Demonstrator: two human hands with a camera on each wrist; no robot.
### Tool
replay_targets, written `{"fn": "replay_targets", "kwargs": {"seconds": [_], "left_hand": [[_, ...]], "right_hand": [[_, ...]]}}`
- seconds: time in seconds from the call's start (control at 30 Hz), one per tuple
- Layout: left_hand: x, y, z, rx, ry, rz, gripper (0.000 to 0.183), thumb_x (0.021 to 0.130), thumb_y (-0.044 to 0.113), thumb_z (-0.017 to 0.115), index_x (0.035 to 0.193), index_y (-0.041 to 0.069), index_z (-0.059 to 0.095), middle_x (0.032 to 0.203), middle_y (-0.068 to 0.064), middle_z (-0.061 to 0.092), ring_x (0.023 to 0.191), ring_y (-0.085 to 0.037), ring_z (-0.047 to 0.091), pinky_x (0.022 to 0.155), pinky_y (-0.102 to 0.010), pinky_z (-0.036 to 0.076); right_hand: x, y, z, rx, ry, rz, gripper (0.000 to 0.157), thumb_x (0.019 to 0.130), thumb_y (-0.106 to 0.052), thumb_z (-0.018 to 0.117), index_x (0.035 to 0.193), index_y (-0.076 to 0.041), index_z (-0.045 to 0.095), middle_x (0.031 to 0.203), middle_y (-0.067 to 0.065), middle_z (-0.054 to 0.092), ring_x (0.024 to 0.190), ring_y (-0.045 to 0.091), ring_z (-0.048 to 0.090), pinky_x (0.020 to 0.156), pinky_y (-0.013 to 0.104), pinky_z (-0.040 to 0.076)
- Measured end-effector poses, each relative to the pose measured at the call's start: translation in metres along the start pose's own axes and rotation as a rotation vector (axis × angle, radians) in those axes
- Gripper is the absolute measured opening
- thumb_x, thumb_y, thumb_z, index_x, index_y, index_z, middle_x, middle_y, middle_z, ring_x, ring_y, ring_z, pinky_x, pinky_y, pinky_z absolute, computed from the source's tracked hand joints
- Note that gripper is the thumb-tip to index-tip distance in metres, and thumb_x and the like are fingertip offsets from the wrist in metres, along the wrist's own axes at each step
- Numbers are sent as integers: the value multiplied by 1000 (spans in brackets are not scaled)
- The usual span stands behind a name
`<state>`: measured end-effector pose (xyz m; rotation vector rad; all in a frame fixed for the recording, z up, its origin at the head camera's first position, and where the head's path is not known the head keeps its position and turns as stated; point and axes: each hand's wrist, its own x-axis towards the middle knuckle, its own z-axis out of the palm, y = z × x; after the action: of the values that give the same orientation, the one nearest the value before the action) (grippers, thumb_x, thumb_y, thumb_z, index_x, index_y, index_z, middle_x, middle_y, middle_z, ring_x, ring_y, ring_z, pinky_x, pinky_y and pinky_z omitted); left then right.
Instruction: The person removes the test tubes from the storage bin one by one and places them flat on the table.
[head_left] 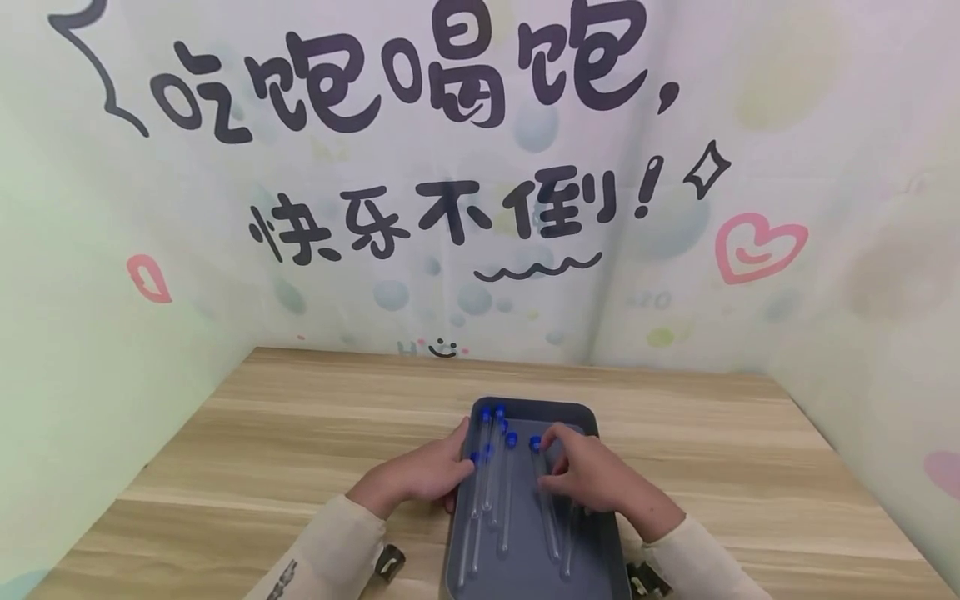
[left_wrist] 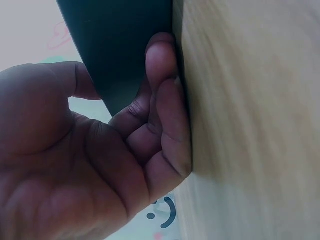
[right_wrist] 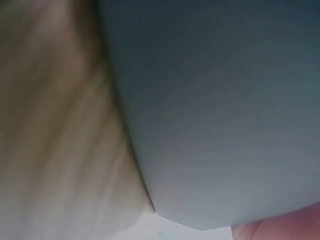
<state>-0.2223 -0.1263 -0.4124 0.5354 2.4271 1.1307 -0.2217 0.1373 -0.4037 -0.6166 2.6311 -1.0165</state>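
Note:
A dark grey tray (head_left: 525,575) lies on the table, holding several clear test tubes (head_left: 507,508) with blue caps, most bunched along its left side. My left hand (head_left: 423,475) grips the tray's left side, thumb at the rim; in the left wrist view its fingers (left_wrist: 172,115) curl low against the outer wall. Over the right half, my right hand (head_left: 588,471) pinches one test tube (head_left: 551,525) near its blue cap, index fingertip at the cap and thumb tip lower on the glass. A second tube (head_left: 568,546) runs under this hand, its cap hidden.
The tray stands on a wood-grain table (head_left: 315,450). Behind and at both sides hangs a pale printed backdrop (head_left: 360,300) with dark lettering. The right wrist view is mostly filled by the tray's outer wall (right_wrist: 215,115), close to the camera.

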Motion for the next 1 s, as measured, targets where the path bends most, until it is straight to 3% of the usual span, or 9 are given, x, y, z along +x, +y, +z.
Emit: {"fn": "replay_targets", "kwargs": {"seconds": [0.1, 0.23, 0.47, 0.57, 0.73, 1.0], "left_hand": [[0, 0, 1, -4, -2, 0, 76, 102, 16, 43, 160, 6, -4, 61, -7, 62, 50, -20, 60, 47, -30, 50], [-1, -1, 1, -18, 3, 4, 75, 102, 14, 43, 160, 4, -4, 62, -7, 62, 49, -19, 60, 47, -31, 51], [-2, -2, 1, -14, 5, 15, 72, 103, 13, 42, 160, 2, -2, 62, -7, 61, 49, -19, 60, 48, -32, 53], [-1, -2, 1, -14, 3, 16, 72, 103, 12, 42, 160, 1, -2, 61, -7, 61, 49, -18, 60, 48, -32, 53], [-1, -2, 1, -28, -9, 24, 72, 103, 12, 41, 160, 2, -2, 63, -7, 61, 49, -18, 60, 48, -32, 53], [-1, -2, 1, -25, -13, 31, 72, 103, 13, 41, 160, 2, -3, 63, -6, 60, 49, -18, 60, 47, -31, 53]], "right_hand": [[-1, -2, -6, 138, -31, 42, 41, 93, -13, 70, 126, -1, 49, 83, 9, 70, 50, 20, 63, 43, 35, 56], [1, -6, -12, 277, -61, 94, 41, 97, -12, 63, 132, -1, 45, 101, 18, 70, 63, 25, 68, 51, 40, 61], [0, -10, -21, 459, -95, 183, 38, 103, -9, 47, 140, -1, 38, 124, 26, 56, 80, 31, 70, 59, 47, 63], [-2, -11, -27, 540, -104, 169, 39, 104, -9, 42, 142, 0, 35, 126, 29, 52, 86, 32, 71, 65, 48, 63], [-2, -10, -28, 669, -121, 146, 44, 104, -11, 45, 144, 2, 30, 130, 31, 50, 91, 28, 69, 76, 48, 63], [7, -15, -12, 749, -11, 226, 44, 101, -6, 46, 142, 3, 35, 119, 25, 52, 84, 24, 66, 77, 45, 63]]}}
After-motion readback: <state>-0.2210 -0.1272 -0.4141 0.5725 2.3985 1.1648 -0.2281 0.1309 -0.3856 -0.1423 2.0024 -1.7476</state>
